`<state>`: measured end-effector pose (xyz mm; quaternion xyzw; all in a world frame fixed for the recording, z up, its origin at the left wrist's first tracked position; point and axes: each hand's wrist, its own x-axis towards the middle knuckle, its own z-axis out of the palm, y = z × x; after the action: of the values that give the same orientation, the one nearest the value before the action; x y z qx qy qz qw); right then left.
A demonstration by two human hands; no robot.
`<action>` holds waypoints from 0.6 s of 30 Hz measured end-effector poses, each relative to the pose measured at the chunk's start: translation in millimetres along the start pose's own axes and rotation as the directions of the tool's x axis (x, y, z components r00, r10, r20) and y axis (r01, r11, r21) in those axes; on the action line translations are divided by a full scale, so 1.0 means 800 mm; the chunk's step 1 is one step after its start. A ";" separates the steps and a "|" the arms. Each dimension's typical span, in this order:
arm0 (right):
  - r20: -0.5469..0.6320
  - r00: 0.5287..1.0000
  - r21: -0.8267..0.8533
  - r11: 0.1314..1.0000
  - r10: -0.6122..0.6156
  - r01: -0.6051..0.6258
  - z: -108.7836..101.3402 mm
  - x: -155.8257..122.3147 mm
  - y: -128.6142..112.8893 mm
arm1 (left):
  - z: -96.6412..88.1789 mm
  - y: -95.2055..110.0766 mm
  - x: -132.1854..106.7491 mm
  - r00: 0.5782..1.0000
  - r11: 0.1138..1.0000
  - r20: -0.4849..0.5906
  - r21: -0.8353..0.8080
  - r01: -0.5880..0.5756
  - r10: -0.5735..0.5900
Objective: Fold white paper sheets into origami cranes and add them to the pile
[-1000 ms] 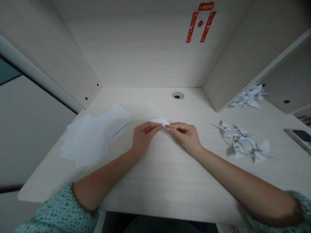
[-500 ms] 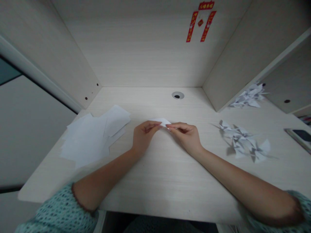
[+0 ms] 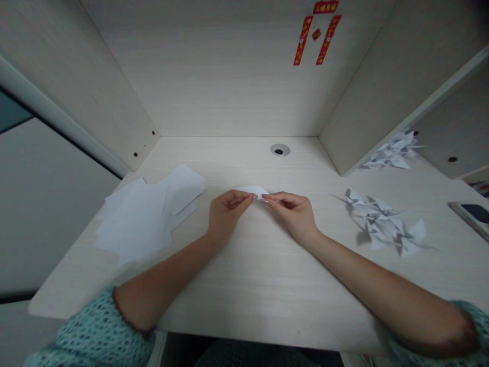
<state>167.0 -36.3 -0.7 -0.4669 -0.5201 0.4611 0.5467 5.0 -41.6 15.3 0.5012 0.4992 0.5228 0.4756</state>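
Observation:
A small folded piece of white paper (image 3: 252, 191) is pinched at the middle of the desk. My left hand (image 3: 229, 214) grips its left end between thumb and fingertips. My right hand (image 3: 292, 213) holds its right end the same way, and the fingertips of my two hands nearly meet beneath the fold. Most of the paper's lower part is hidden by my fingers. Both forearms rest towards the desk's near edge.
Loose white paper sheets (image 3: 141, 219) overlap on the pale wood-grain desk (image 3: 263, 290) to the left. Folded paper cranes lie in heaps at right (image 3: 382, 224) and back right (image 3: 391, 153). A phone (image 3: 473, 214) lies at the right edge, and wooden panels surround the desk on three sides.
My hands have barely moved. My right fingertips have drawn slightly rightward, widening the small gap between my hands around the paper.

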 end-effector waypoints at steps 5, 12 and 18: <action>-0.002 0.997 0.065 0.995 0.073 -0.073 0.000 0.000 0.002 | 0.001 0.002 -0.001 1.000 1.000 -0.008 0.015 -0.018 0.018; -0.001 0.997 0.108 0.991 0.080 -0.080 0.000 0.002 0.009 | -0.001 0.002 0.000 1.000 1.000 -0.008 0.018 -0.022 0.022; -0.013 0.996 0.104 0.991 0.087 -0.085 0.000 0.002 0.006 | -0.001 -0.004 0.002 1.000 1.000 0.022 0.004 -0.001 0.001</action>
<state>166.9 -34.3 -5.5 -0.4637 -0.4703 0.5065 0.5543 3.9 -40.2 12.3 0.5080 0.4946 0.5166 0.4799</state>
